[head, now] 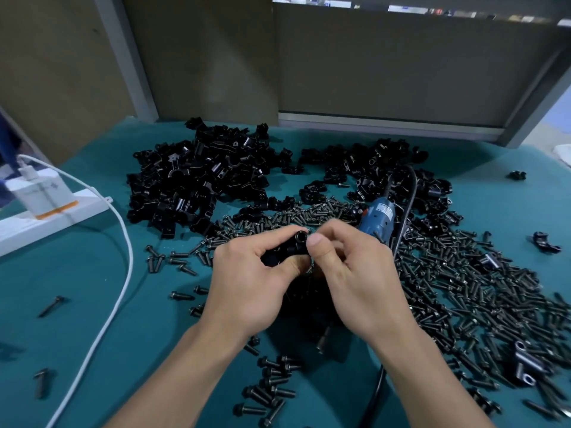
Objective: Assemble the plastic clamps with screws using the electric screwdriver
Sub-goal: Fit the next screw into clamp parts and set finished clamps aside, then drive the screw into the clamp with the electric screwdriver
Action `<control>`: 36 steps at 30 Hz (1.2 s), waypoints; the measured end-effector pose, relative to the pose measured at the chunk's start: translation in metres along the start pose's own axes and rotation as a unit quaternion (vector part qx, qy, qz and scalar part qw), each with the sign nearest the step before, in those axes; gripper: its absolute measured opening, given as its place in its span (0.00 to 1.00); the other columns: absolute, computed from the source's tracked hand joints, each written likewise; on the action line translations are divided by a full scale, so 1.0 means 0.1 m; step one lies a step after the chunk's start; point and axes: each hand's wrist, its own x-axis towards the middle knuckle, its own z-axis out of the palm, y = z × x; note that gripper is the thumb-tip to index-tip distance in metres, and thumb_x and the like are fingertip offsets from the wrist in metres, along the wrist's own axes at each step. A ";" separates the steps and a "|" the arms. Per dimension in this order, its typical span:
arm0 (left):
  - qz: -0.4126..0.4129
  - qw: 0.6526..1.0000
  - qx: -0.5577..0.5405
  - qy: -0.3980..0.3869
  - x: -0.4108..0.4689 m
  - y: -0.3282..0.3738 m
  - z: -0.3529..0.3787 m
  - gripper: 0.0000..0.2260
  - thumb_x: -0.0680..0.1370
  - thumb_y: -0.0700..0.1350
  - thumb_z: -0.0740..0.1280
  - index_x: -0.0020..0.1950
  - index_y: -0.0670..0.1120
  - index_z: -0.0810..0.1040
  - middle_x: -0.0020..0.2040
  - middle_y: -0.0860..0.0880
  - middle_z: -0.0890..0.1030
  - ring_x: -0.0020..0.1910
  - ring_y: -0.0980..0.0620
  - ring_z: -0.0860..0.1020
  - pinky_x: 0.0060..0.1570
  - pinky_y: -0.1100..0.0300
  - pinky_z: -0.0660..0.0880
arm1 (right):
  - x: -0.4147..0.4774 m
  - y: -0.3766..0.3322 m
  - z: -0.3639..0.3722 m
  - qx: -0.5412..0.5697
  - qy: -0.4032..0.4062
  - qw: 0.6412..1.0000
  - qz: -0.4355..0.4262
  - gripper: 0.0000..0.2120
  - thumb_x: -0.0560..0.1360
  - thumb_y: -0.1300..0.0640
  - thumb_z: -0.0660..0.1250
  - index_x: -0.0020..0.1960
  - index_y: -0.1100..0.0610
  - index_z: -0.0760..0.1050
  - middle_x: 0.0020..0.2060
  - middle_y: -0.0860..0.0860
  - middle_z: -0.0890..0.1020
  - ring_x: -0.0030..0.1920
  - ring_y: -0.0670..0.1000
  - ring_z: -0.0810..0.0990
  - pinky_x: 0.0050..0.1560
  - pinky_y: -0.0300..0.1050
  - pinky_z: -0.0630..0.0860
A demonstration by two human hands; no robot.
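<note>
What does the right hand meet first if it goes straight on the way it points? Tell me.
The black clamp gripped by the left hand: the right hand points up-left, and its thumb looks to be against the clamp's end. Depth there is uncertain.

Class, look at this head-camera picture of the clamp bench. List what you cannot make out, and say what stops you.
All in the head view:
1. What the right hand pinches: its own thumb and fingers cover it.
2. Lower part of the clamp: wrapped by the left hand.
3. Tip of the screwdriver: behind the right hand.
4. Print on the charger: blurred.
5. Screws at the right edge: smeared and cut off.
</note>
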 end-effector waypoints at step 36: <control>-0.060 0.997 -0.001 0.039 0.05 -0.09 -0.06 0.22 0.72 0.51 0.81 0.45 0.80 0.78 0.53 0.60 0.86 0.30 0.63 0.82 0.36 0.72 0.77 | 0.10 0.17 -0.47 -0.187 0.031 0.916 0.354 0.25 0.78 0.32 0.64 0.58 0.52 0.67 0.44 0.53 0.81 0.44 0.57 0.80 0.46 0.52 0.76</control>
